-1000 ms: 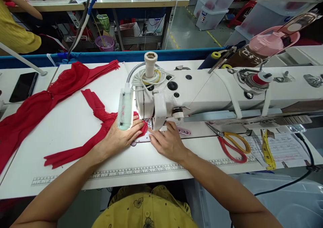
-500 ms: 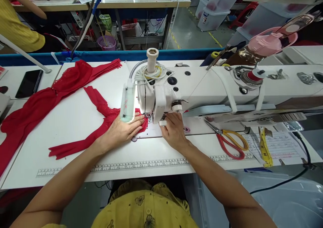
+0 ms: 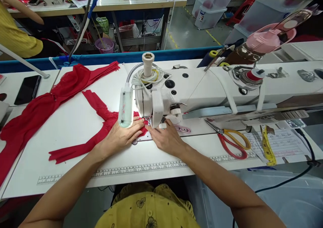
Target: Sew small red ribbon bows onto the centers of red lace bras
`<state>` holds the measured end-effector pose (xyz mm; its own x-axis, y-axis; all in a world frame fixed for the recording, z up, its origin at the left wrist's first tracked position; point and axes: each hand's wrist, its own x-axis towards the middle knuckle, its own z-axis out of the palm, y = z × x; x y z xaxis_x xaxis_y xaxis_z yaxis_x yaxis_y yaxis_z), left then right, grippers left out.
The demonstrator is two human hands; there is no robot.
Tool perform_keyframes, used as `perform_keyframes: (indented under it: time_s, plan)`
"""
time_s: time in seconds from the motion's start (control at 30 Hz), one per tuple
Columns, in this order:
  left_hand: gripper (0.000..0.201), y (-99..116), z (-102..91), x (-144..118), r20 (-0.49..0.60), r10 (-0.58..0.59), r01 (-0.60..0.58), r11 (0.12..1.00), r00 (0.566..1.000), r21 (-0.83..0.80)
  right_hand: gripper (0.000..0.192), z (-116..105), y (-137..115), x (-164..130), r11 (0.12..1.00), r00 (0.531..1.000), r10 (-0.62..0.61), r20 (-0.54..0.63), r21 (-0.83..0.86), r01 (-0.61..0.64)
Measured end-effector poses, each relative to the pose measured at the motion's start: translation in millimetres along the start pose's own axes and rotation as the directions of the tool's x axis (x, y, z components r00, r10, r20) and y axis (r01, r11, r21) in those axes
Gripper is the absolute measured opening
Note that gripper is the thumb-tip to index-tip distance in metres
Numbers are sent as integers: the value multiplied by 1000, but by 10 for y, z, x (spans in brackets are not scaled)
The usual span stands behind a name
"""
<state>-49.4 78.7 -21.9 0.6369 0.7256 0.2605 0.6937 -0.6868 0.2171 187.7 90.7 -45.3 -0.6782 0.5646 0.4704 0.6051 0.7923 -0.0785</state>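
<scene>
The right hand (image 3: 166, 139) has slid back from the sewing machine (image 3: 161, 97) head, fingers flat beside the left hand (image 3: 119, 137), which still presses the red fabric (image 3: 98, 120).

Pretty bright, even overhead light all over, so shadows are soft. The little lamp (image 3: 125, 107) on the sewing machine (image 3: 202, 90) adds a glow near the needle. The white table (image 3: 75, 120) looks slightly washed out. Straight edges bow hard toward the corners, and the far right is smeared.
</scene>
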Motion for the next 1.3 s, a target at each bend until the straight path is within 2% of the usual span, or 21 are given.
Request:
perform_keyframes:
  time_s: [0.27, 0.57, 0.8, 1.0, 1.17, 1.3]
  plan:
    - [33, 7, 18, -2, 79, -90, 93, 995, 993, -38, 35, 10, -9, -18, 1000, 999, 6, 37, -1, -6]
    - [38, 5, 54, 0, 14, -88, 88, 996, 996, -14, 30, -26, -31, -34, 1000, 998, 10, 60, 14, -11]
    - [38, 31, 33, 31, 24, -96, 94, 993, 995, 75, 26, -47, -54, -8, 998, 997, 46, 61, -36, -44]
    - [32, -32, 27, 97, 26, -132, 129, 986, 991, 104, 24, -8, -16, -6, 993, 993, 95, 68, -70, -91]
    - [32, -76, 48, 126, 14, -124, 123, 991, 992, 50, 18, 20, 3, 10, 992, 995, 98, 2, -77, -98]
    - [35, -103, 68, 94, -26, -118, 120, 991, 993, 57, 30, -11, -2, 65, 977, 983, 178, -34, -109, -181]
